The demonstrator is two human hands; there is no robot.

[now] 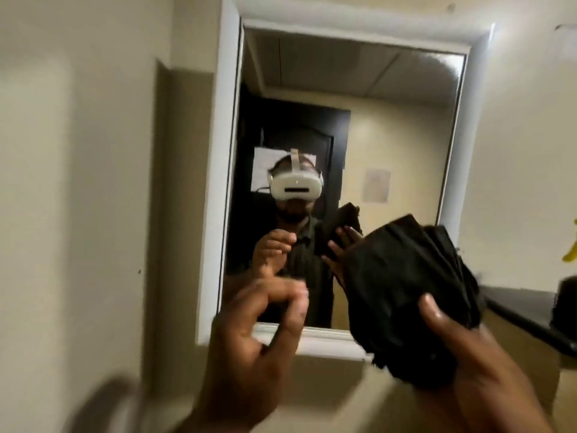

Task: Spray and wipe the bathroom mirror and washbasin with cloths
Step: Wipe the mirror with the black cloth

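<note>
A white-framed mirror (390, 126) hangs on the cream wall straight ahead. My right hand (468, 364) grips a bunched black cloth (402, 295) and holds it up in front of the mirror's lower right corner. Whether the cloth touches the glass I cannot tell. My left hand (253, 342) is raised before the mirror's lower left edge, blurred, with the fingers curled toward the thumb and nothing in it. The glass reflects both hands, the cloth and a person wearing a white headset. The washbasin and any spray bottle are out of view.
A dark ledge (530, 310) runs along the wall at the right, with a dark object (566, 304) on it at the frame's edge. A yellow mark (571, 248) is on the right wall. A blurred grey shape (103, 404) sits at the bottom left.
</note>
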